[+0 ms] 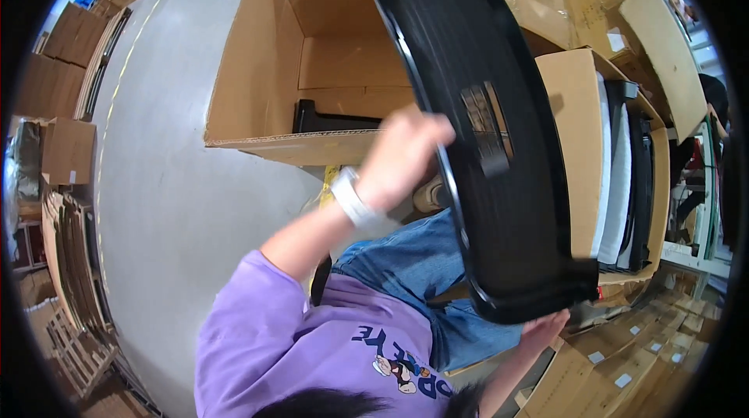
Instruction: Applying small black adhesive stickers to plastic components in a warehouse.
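Observation:
A long, glossy black plastic panel [491, 223] with raised rims and a slotted opening near its middle is held up in front of me, tilted. My left hand [409, 149], with a white band on the wrist, is closed on the panel's left edge. At the panel's lower end, my right hand [546, 327] grips the bottom rim, its fingers partly hidden. Behind the panel's upper left stands a large open cardboard box [257, 83]. Inside that box lies another black plastic part [335, 120], partly covered by the box's front wall.
To the right, a second open carton [573, 153] holds several black panels upright with white foam sheets [616, 176] between them. Stacked cartons [624, 356] fill the lower right. Flattened cardboard [70, 262] and boxes line the left, beyond a yellow floor line [105, 153].

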`<move>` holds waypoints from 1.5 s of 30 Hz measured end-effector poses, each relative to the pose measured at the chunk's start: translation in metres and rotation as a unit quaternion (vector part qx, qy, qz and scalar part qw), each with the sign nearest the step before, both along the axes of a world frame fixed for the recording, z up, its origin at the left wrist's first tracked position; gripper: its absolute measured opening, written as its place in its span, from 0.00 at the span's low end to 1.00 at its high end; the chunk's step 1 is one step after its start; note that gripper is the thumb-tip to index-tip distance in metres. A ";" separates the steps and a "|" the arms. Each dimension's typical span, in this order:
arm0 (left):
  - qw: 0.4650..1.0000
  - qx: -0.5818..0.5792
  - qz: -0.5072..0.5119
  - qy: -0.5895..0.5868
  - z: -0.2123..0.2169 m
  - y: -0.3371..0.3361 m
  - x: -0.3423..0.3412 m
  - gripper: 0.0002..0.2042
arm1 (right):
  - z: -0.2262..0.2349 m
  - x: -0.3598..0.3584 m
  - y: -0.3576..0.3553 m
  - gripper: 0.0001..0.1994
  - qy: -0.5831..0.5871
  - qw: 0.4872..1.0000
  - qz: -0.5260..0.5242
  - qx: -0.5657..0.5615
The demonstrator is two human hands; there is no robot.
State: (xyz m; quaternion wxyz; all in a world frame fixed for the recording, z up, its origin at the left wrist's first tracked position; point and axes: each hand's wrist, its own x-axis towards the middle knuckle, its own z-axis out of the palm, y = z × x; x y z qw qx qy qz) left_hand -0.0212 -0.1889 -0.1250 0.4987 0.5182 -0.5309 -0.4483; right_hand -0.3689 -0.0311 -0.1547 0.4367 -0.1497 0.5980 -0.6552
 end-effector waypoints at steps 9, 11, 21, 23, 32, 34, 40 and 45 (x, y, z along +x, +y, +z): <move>0.923 0.279 0.218 0.151 -0.027 -0.122 0.160 0.07 | -0.017 0.031 -0.076 0.10 0.170 0.950 0.262 0.028; 0.883 0.346 0.196 0.247 -0.070 -0.137 0.165 0.07 | -0.025 0.029 -0.075 0.09 0.157 0.949 0.265 0.063; 0.772 0.483 0.303 0.283 -0.261 -0.223 0.187 0.16 | -0.057 -0.001 -0.078 0.07 0.081 0.977 0.077 0.179; 0.767 0.476 0.339 0.266 -0.293 -0.247 0.175 0.16 | -0.064 -0.005 -0.082 0.07 0.105 0.970 0.101 0.193; 0.822 0.507 0.227 0.124 -0.415 -0.299 0.220 0.23 | -0.085 0.018 -0.065 0.03 0.096 0.942 0.073 0.312; 0.811 0.577 0.069 0.067 -0.429 -0.298 0.225 0.22 | -0.080 0.020 -0.068 0.04 0.106 0.943 0.076 0.308; 0.844 0.496 -0.168 -0.118 -0.393 -0.298 0.145 0.12 | -0.052 0.011 -0.098 0.04 0.276 0.903 0.175 0.277; 0.888 0.299 -0.186 -0.296 -0.282 -0.317 0.138 0.11 | 0.012 -0.022 -0.164 0.06 0.398 0.885 0.168 0.172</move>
